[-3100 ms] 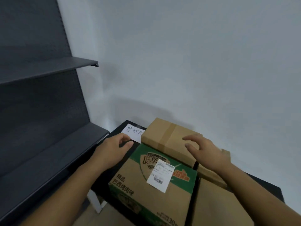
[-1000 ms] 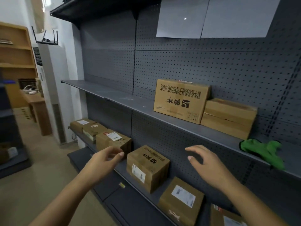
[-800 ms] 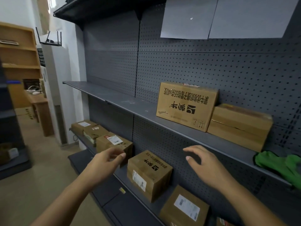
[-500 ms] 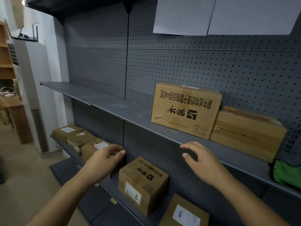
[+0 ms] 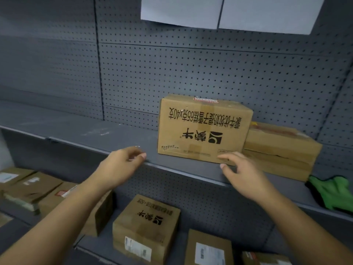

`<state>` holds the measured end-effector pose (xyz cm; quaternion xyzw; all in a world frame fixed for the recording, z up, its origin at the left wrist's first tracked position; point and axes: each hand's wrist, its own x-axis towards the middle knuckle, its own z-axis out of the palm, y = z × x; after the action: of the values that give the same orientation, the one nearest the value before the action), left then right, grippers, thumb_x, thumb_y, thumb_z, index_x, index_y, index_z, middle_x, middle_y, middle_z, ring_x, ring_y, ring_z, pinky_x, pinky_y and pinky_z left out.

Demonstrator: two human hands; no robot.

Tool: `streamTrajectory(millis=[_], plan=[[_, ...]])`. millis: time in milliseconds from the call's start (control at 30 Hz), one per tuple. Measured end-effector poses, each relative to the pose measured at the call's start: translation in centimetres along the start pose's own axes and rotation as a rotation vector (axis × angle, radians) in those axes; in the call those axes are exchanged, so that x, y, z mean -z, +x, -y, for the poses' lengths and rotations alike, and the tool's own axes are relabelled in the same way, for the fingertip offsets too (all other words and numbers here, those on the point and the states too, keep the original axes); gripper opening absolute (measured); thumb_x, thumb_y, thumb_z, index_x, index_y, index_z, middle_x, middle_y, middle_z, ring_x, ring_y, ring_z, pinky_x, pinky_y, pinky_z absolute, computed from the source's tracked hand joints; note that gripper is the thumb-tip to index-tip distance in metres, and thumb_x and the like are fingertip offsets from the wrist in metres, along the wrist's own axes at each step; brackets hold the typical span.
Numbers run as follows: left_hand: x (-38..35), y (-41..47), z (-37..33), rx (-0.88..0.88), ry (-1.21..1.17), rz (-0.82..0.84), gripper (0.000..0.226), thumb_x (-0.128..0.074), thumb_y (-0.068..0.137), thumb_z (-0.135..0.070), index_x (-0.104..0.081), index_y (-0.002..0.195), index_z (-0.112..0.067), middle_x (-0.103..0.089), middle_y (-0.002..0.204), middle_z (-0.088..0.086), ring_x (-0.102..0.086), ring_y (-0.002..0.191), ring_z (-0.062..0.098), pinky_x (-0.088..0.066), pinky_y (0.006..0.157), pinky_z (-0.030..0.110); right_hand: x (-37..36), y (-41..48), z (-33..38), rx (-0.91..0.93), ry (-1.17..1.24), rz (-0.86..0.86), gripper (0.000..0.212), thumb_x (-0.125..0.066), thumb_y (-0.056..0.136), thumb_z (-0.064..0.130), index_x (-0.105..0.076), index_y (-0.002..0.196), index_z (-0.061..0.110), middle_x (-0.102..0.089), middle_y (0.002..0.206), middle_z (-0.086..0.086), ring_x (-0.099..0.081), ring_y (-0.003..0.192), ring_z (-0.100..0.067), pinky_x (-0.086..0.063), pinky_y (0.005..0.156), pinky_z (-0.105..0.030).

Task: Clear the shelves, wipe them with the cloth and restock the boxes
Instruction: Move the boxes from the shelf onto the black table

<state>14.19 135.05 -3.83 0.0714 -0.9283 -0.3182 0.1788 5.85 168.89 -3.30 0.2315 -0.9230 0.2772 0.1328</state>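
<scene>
- The left hand [image 5: 122,167], centre-left of the frame, hangs loosely curled and empty at the front edge of the middle shelf [image 5: 80,131].
- The right hand [image 5: 246,176], fingers spread and empty, is just in front of the printed box [image 5: 202,129] at centre.
- The green cloth [image 5: 332,190] lies on that shelf at right, beyond a plain box [image 5: 280,150].

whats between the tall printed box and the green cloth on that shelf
One lower plain cardboard box beside the tall printed box; the green cloth lies past its right end. Head view.
</scene>
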Motion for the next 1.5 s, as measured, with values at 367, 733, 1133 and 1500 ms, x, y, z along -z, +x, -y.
streamTrajectory(millis=[367,733,1133,1500], plan=[[-2.3,8.9,-1.7,0.009,-0.29,-0.058,0.046,-0.041,0.1,-0.062,-0.058,0.126,-0.028,-0.061,0.125,-0.006,-0.055,0.117,0.016,-0.046,0.099,0.04,3.3,3.6,-1.5,-0.134,-0.012,-0.287,0.026,-0.052,0.103,0.033,-0.066,0.125,0.029,-0.057,0.124,0.015,-0.05,0.115,-0.004,-0.042,0.098,-0.033],[-2.8,14.2,-5.5,-0.011,-0.638,0.011,0.088,-0.038,0.081,-0.088,-0.048,0.144,-0.027,-0.055,0.137,-0.01,-0.052,0.128,0.015,-0.042,0.111,0.045,6.6,7.6,-1.7,-0.216,0.099,-0.473,0.07,-0.058,0.094,0.059,-0.038,0.152,0.026,-0.047,0.152,0.003,-0.048,0.136,-0.016,-0.042,0.112,-0.045],[-3.4,16.8,-6.3,-0.06,-0.691,0.101,0.079,-0.039,0.08,-0.087,-0.048,0.141,-0.037,-0.06,0.132,-0.018,-0.056,0.12,0.005,-0.04,0.105,0.036,7.5,12.4,-0.4,-0.34,0.423,-0.163,0.122,-0.077,0.069,0.066,-0.009,0.163,0.026,-0.037,0.161,-0.001,-0.037,0.146,-0.025,-0.032,0.116,-0.044],[-4.2,17.7,-5.1,-0.048,-0.707,0.07,0.057,-0.063,0.077,-0.065,-0.064,0.119,-0.026,-0.075,0.106,-0.013,-0.071,0.088,-0.003,-0.048,0.075,0.019,7.0,13.9,-0.9,-0.266,0.617,-0.12,0.063,-0.094,0.064,0.027,-0.059,0.116,0.03,-0.073,0.111,0.006,-0.068,0.102,-0.01,-0.052,0.079,-0.025]])
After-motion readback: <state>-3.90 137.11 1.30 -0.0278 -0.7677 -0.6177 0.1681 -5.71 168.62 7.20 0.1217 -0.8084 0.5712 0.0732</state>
